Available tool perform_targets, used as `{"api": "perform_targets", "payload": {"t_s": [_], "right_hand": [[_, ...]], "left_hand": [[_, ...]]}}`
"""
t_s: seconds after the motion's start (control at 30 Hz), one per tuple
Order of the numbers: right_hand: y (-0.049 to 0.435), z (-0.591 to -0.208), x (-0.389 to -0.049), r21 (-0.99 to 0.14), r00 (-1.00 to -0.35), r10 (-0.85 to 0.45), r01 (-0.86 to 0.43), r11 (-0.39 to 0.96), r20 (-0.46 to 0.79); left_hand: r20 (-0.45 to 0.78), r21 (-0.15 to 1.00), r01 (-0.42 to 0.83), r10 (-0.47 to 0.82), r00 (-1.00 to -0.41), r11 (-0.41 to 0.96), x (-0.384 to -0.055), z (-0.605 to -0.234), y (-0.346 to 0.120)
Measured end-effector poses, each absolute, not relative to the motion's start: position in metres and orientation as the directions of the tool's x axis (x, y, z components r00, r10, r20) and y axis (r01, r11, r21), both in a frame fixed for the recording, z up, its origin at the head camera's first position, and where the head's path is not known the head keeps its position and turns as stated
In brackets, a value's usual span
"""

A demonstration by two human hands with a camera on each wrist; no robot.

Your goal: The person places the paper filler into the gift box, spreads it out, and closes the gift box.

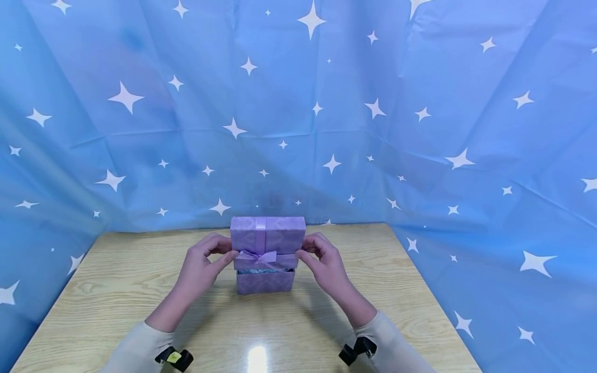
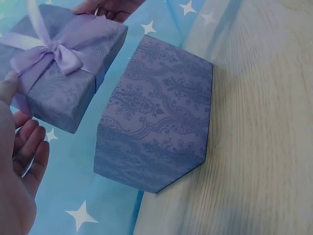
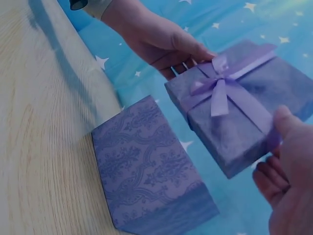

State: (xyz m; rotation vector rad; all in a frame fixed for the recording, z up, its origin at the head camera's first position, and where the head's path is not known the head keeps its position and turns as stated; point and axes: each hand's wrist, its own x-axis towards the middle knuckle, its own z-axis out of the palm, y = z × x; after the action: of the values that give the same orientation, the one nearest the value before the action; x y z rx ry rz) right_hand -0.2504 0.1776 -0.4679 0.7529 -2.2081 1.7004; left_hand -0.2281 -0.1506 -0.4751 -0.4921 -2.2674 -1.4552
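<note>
A purple patterned gift box base (image 1: 265, 283) stands on the table, with something bluish (image 1: 265, 270) showing at its opening; what it is cannot be made out. Above it hangs the box lid (image 1: 284, 233), tilted, with a lilac ribbon bow (image 1: 259, 257) on top. My left hand (image 1: 203, 259) grips the lid's left edge, thumb on the top face and fingers beneath. On the opposite edge my right hand (image 1: 326, 261) pinches the lid the same way. In the left wrist view, the lid (image 2: 63, 100) is apart from the base (image 2: 156, 107).
The light wooden table (image 1: 140, 269) spreads around the box on both sides. A blue curtain (image 1: 280, 103) with white stars hangs behind the table and along its sides. Dark wrist straps (image 1: 174, 357) sit on the pale sleeves (image 1: 140, 349).
</note>
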Motion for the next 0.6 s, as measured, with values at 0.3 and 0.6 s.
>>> {"api": "perform_targets", "payload": {"t_s": [0.3,0.6], "right_hand": [[0.1718,-0.4671,-0.2472,-0.912,-0.913,-0.185,-0.389,0.131,0.363],[0.1700,-0.4706,-0.2465,-0.897,-0.900,-0.185,-0.421,0.134,0.395]], "left_hand": [[0.445,0.872,0.437,0.013,-0.895,0.221,-0.2274,-0.4805,-0.1434],[0.460,0.873,0.458,0.027,-0.887,0.165,-0.2265,-0.4828,-0.1401]]}}
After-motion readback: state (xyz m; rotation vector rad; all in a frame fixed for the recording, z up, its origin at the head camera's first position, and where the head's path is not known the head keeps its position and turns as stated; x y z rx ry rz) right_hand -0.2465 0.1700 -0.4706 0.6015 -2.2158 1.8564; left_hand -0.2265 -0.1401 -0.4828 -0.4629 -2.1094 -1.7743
